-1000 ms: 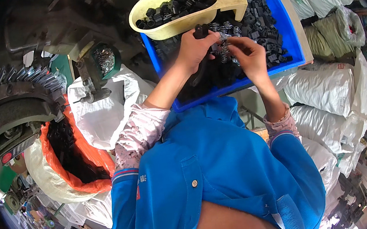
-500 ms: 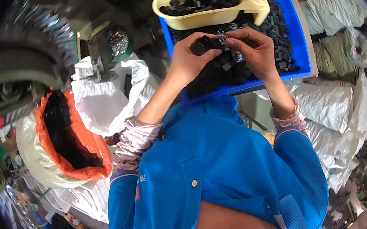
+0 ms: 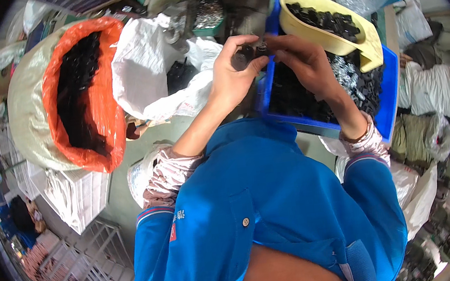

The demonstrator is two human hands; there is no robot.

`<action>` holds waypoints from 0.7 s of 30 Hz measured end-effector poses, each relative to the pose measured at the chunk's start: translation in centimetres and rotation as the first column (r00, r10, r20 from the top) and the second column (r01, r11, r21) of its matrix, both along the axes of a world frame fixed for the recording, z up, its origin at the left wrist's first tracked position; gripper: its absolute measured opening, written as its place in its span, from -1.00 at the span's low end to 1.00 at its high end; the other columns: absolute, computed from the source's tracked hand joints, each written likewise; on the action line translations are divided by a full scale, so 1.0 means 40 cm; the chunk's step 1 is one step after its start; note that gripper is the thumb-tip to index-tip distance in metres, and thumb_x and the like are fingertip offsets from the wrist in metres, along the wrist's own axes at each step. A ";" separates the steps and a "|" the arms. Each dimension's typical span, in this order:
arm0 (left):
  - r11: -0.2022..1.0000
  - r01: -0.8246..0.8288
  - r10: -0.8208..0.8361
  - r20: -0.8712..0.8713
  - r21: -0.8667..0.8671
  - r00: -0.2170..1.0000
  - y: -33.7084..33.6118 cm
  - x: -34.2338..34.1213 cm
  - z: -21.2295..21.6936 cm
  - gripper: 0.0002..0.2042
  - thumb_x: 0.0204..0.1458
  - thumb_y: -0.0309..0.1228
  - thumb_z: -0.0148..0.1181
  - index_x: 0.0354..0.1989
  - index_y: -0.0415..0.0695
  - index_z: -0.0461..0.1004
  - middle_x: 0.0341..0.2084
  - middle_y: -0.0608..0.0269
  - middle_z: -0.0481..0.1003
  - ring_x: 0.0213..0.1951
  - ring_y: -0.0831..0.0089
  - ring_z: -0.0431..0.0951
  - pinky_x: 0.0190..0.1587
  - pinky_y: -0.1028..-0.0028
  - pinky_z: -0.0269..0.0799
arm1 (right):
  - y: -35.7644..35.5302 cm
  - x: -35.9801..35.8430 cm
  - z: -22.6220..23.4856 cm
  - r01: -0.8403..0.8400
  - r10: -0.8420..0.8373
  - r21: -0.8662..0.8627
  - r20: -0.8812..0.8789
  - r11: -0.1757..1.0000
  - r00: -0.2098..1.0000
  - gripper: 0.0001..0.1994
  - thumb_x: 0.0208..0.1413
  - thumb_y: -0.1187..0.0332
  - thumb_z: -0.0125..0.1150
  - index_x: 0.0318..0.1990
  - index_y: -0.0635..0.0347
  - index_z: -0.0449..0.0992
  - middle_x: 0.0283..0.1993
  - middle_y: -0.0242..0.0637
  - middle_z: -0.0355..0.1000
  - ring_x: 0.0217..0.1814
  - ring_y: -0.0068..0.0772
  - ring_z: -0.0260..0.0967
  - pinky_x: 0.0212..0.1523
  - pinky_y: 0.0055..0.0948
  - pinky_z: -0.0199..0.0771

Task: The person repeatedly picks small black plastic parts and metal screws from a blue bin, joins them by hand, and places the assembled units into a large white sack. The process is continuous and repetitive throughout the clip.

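- Head view: As both hands meet above the left edge of the blue bin [image 3: 387,115], we judge that we are in the middle of fitting two small pieces together, or checking one, rather than picking or dropping.
- Our left hand [image 3: 231,75] has its fingers closed around a small black part [image 3: 245,55]; our right hand [image 3: 305,60] pinches the same part, or a small piece against it, from the other side.
- The part sits between the two hands, held in the air, clear of the loose black parts in the bin and near the yellow scoop [image 3: 362,48] that rests on the bin's far rim.
- Its long axis seems to run roughly left to right, from one hand to the other; it is too small and too covered for us to tell which end points where.
- The next move, in our judgement, calls for a steady grip and a fine alignment of the two sides.
- To our left stand an orange-lined sack [image 3: 102,99] of black parts and a white bag [image 3: 138,75].
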State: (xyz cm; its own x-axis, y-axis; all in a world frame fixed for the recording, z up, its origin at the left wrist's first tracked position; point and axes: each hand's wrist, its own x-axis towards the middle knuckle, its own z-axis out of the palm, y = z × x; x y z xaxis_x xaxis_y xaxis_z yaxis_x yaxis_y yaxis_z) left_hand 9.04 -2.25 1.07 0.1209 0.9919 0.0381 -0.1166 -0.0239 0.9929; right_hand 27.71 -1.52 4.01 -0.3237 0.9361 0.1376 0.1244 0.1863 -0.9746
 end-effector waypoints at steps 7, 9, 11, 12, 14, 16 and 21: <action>0.974 -0.207 0.200 0.075 0.091 0.977 -0.017 -0.061 -0.049 -0.77 0.05 -0.53 0.32 -0.14 -0.19 0.46 -0.32 0.33 0.48 -0.41 0.62 0.50 -0.34 0.59 0.43 | -0.071 -0.136 -0.075 0.053 -0.170 -0.421 -0.245 0.906 0.955 -0.70 0.17 0.48 0.23 0.00 0.43 0.39 -0.10 -0.10 0.51 -0.09 -0.28 0.54 -0.11 -0.38 0.59; 0.990 -0.137 0.140 0.169 -0.031 0.976 -0.024 -0.081 -0.051 -0.82 0.06 -0.52 0.31 -0.18 -0.19 0.47 -0.32 0.33 0.50 -0.36 0.63 0.50 -0.30 0.58 0.42 | -0.062 -0.144 -0.096 0.022 -0.201 -0.468 -0.337 0.884 0.920 -0.72 0.17 0.49 0.23 0.00 0.44 0.42 -0.12 -0.13 0.52 -0.12 -0.32 0.54 -0.10 -0.41 0.57; 0.986 -0.128 0.139 -0.099 0.110 0.985 -0.015 -0.114 -0.041 -0.89 0.06 -0.52 0.28 -0.25 -0.21 0.51 -0.30 0.27 0.55 -0.23 0.56 0.52 -0.17 0.53 0.44 | -0.048 -0.135 -0.121 0.022 -0.226 -0.485 -0.366 0.874 0.903 -0.71 0.15 0.48 0.24 -0.01 0.45 0.45 -0.16 -0.12 0.53 -0.20 -0.37 0.53 -0.14 -0.43 0.56; 0.971 -0.099 0.138 -0.171 0.219 0.976 -0.006 -0.127 -0.042 -0.90 0.06 -0.52 0.28 -0.27 -0.22 0.52 -0.29 0.25 0.56 -0.21 0.54 0.53 -0.14 0.51 0.45 | -0.045 -0.127 -0.127 0.023 -0.239 -0.493 -0.380 0.870 0.893 -0.71 0.14 0.47 0.25 -0.02 0.46 0.47 -0.18 -0.12 0.54 -0.24 -0.39 0.53 -0.17 -0.45 0.56; 0.921 -0.031 0.172 -0.335 0.388 0.926 0.002 -0.152 -0.034 -0.90 0.04 -0.53 0.28 -0.29 -0.25 0.53 -0.27 0.19 0.58 -0.18 0.43 0.56 -0.08 0.45 0.45 | -0.039 -0.118 -0.120 0.018 -0.210 -0.465 -0.363 0.885 0.908 -0.70 0.13 0.47 0.26 0.00 0.44 0.48 -0.20 -0.15 0.55 -0.28 -0.42 0.51 -0.18 -0.47 0.54; 0.913 0.003 0.166 -0.380 0.408 0.910 -0.001 -0.162 -0.032 -0.91 0.03 -0.53 0.28 -0.32 -0.25 0.53 -0.28 0.18 0.58 -0.18 0.42 0.57 -0.08 0.44 0.45 | -0.033 -0.106 -0.119 0.013 -0.177 -0.434 -0.341 0.901 0.923 -0.69 0.13 0.48 0.26 0.02 0.41 0.49 -0.20 -0.18 0.55 -0.26 -0.44 0.51 -0.16 -0.49 0.53; 0.956 -0.030 0.128 -0.323 0.291 0.938 -0.003 -0.150 -0.038 -0.89 0.01 -0.49 0.29 -0.33 -0.25 0.52 -0.34 0.19 0.56 -0.25 0.36 0.60 -0.16 0.47 0.45 | -0.027 -0.093 -0.104 0.065 -0.118 -0.274 -0.182 0.959 0.976 -0.70 0.14 0.49 0.26 0.02 0.38 0.50 -0.19 -0.22 0.56 -0.20 -0.46 0.52 -0.10 -0.52 0.51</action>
